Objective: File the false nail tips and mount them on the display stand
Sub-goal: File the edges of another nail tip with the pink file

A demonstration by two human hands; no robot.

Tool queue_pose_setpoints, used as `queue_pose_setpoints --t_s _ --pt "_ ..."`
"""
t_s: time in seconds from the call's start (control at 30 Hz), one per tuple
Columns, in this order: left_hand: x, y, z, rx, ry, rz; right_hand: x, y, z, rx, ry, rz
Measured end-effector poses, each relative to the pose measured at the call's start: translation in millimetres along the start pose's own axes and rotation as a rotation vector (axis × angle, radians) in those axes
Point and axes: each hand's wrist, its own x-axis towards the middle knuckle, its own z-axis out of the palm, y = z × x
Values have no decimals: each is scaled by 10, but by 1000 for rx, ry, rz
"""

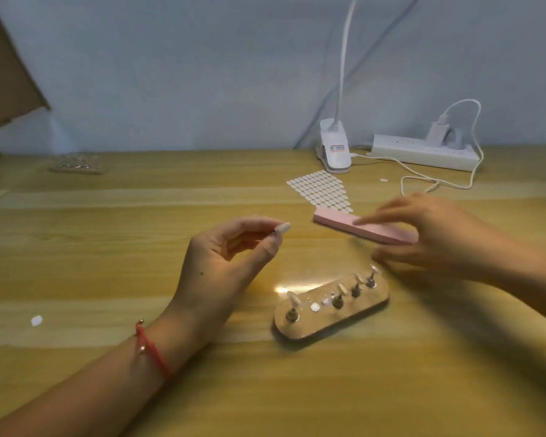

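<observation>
False nail tip (282, 228) at centre frame, pinched between thumb and forefinger of left hand (221, 263). Just right of it is the pink file block (369, 230), gripped by the blurred right hand (438, 234), forefinger laid along its top. Display stand (360, 305) lies below the block at lower centre, with tips on its pegs. Adhesive tab sheet (322, 190) lies behind the block. Clip lamp (334, 149) and power strip (423, 154) sit upper right on the wooden table (108, 247).

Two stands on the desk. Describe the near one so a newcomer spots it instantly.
On the wooden desk, look near centre, close by the right hand gripping the pink block. The display stand there is an oblong base with a row of small metal posts, several bearing nail tips. The other stand sits far back at the left, blurred.
</observation>
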Motion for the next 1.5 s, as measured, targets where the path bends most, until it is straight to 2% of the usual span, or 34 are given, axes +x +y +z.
queue_pose_setpoints --t_s 0.07,0.2,0.27,0.33,0.43,0.7,0.83,1.0,1.1,1.2,1.33,1.5 --pt "2 6 3 -37 3 -27 -19 106 121 104 -24 5" --pt "11 6 -2 -131 7 -68 -29 84 91 262 166 -41" --pt "20 2 4 -148 1 -76 -56 -64 -9 409 289 -134" --pt "30 -8 13 -163 4 -98 -123 -263 -50 487 322 -262" --pt "26 -5 20 -199 -9 -134 -237 -485 27 477 281 -375" --pt "24 41 33 -194 -53 -121 -256 -560 174 494 288 -427" --pt "52 30 5 -207 -33 -123 -266 -531 159 481 291 -416" --pt "24 45 31 -114 -114 -124 -255 -594 176 496 302 -426" --pt "55 42 -9 -125 -78 -119 -263 -577 180 531 306 -402" --pt "32 58 32 -101 -110 -127 -251 -620 192 547 310 -408" --pt "79 48 -19 -129 -14 -152 -263 -601 183 549 315 -385" --pt "54 71 67 -124 -43 -137 -277 -660 190 517 302 -423"
